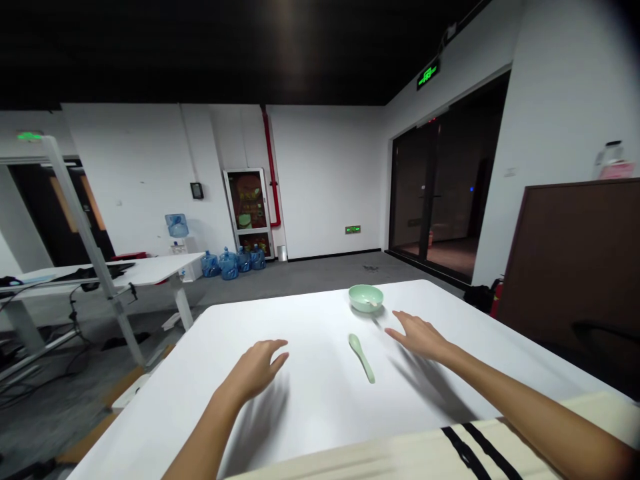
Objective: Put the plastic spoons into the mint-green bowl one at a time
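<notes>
Head view shows a pale green spoon lying flat on the white bench, scoop end pointing away and the handle angled back toward the person. It looks like one of those soup spoons, ceramic or melamine (can't tell which from here). My guess is it's light, stiff and kinda slick on that smooth top, and chippy if it's ceramic. The best spot to pinch it is probably the handle, near its end, since the whole thing lies low on the surface and the scoop is wider and harder to get fingers under. A matching green bowl sits just beyond the spoon, apart from it, with something small and pale inside that I can't make out. Same deal, I'd say: light, rigid, take it by the rim.

Position-wise, the spoon sits between the two hands. The right hand is open, palm down, fingers spread, near the spoon's right side and just beside the bowl, touching neither. The left hand is also open and empty, palm down, further off to the spoon's left.
</notes>
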Tool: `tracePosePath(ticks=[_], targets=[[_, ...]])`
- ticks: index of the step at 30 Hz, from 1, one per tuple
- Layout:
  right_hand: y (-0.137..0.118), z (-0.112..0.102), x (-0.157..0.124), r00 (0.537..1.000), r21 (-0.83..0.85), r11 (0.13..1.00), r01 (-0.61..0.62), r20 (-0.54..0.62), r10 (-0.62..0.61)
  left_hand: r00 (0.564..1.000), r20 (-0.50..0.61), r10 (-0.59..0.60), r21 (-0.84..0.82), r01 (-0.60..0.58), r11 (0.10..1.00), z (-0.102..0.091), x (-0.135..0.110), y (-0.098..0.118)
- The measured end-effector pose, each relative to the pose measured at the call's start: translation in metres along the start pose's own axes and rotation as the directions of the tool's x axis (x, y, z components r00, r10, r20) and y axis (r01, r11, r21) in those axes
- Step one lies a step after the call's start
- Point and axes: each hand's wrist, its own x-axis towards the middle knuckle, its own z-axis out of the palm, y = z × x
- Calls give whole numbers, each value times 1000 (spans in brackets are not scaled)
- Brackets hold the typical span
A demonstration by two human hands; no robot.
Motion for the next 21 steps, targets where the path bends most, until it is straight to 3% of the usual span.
tracePosePath(ticks=[7,21], targets=[[-2,-4,1,999,1,1000,-13,-42,13,1000,-2,-13,9,13,1000,0,0,0],[-3,-8,-2,1000,30,999,-23,-5,23,1000,1,-7,3,7,1000,4,2,-5]])
